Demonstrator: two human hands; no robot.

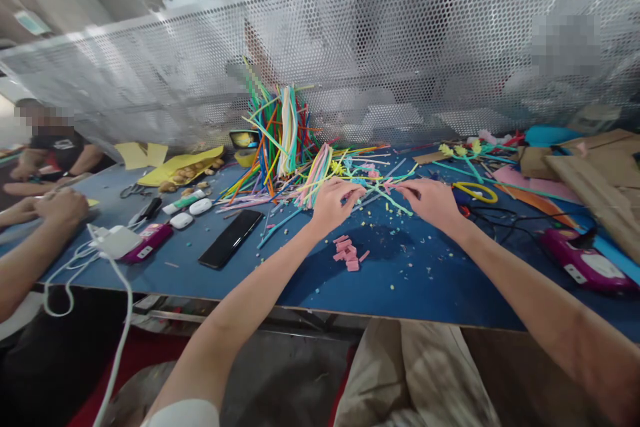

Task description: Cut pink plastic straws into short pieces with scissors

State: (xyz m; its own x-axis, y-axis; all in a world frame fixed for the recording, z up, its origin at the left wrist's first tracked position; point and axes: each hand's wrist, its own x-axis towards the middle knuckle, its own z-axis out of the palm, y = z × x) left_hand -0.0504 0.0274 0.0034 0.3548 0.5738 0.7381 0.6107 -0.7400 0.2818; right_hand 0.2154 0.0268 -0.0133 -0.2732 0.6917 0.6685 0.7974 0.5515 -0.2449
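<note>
At the middle of the table my left hand [334,205] has its fingers pinched at the left side of a pipe-cleaner branch [397,201], beside a small blue tuft [359,181]. My right hand [434,203] comes in from the other side, thumb and fingers closed at the branch near a pink tuft [388,185]. Pale green stems and yellow and pink tufts show between the hands. The exact grip points are partly hidden by the fingers. Nearer to me lies a small pile of short pink pieces [349,253].
Behind my left hand stands a bundle of coloured pipe cleaners [287,133]. A black phone [231,238], yellow-handled scissors [475,192], purple devices [583,260] and cardboard [600,180] lie around. A perforated metal screen [400,47] borders the back. Another person's hand [63,207] rests at left.
</note>
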